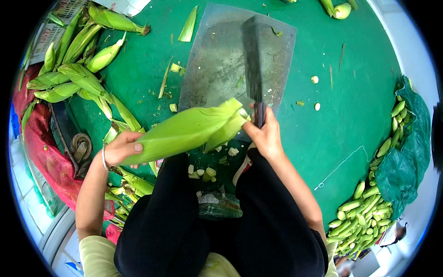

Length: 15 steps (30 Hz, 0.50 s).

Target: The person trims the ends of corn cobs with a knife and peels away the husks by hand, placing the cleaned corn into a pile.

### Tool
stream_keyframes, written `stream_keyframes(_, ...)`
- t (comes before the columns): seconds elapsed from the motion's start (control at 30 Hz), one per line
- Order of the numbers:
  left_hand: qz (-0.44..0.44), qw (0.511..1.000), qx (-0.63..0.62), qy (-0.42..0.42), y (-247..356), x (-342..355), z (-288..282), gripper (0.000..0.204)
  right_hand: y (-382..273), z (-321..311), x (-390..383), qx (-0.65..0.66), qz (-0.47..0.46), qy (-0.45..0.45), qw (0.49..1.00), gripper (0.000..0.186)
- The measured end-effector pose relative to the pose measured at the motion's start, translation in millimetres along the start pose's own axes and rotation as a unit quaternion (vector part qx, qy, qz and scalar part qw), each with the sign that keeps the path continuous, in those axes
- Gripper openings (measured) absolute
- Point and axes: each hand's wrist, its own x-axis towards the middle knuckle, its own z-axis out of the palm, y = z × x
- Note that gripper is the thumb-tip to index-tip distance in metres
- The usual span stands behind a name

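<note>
While the person sat w/ black-clad legs [152, 226] bent on the green floor [350, 115], the L grip [123, 147] was closed round the left end of a green-husked ear of corn [184, 131], thumb on top, a bracelet [105, 158] on that wrist. The R grip [265, 136] was wrapped tight round the handle of a cleaver [253, 60], blade pointing away & a bit blurred; its thumb was right at the ear's cut end (touching or just beside, couldn't tell). So the ear was held up btwn the two, by the near edge of a grey board [217, 60]. Cut stubs [209, 174] lay btwn the legs. Off to the L were a heap of unpeeled ears [80, 78] & a red mesh sack [50, 161]; far R, a pile of small green cobs [362, 221] next to a dark-green sack [408, 157], w/ white string [344, 166] nearby.
</note>
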Motion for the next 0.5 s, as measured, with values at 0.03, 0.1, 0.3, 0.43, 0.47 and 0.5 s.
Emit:
stream_keyframes(0.03, 0.004, 0.999, -0.04, 0.003, -1.3, -2.4, -2.1, 0.04, 3.7, 0.3, -5.4, -0.059, -0.072, 0.014, 0.996, 0.034)
stream_keyframes(0.1, 0.006, 0.999, 0.01, 0.036, -3.2, 2.3, -11.0, 0.04, 4.2, -7.2, -20.3, -0.041, 0.015, -0.041, 0.998, 0.036)
stream_keyframes(0.3, 0.097, 0.846, 0.452, 0.266, 32.6, 63.1, 1.6, 0.049, -3.1, -15.8, -14.8, -0.044, 0.008, -0.044, 0.998, 0.043)
stream_keyframes(0.43, 0.059, 0.801, 0.521, 0.29, 22.0, 93.7, 5.1, 0.051, -25.1, -19.9, -3.8, 0.022, -0.048, -0.026, 0.998, 0.041)
stream_keyframes(0.47, 0.054, 0.807, 0.512, 0.289, 21.7, 95.3, 6.7, 0.05, -32.0, -18.9, -1.9, 0.036, -0.102, 0.009, 0.994, 0.043)
stream_keyframes(0.5, 0.047, 0.813, 0.503, 0.289, 20.9, 96.3, 7.6, 0.049, -28.7, -13.3, 3.1, 0.036, -0.096, 0.008, 0.995, 0.043)
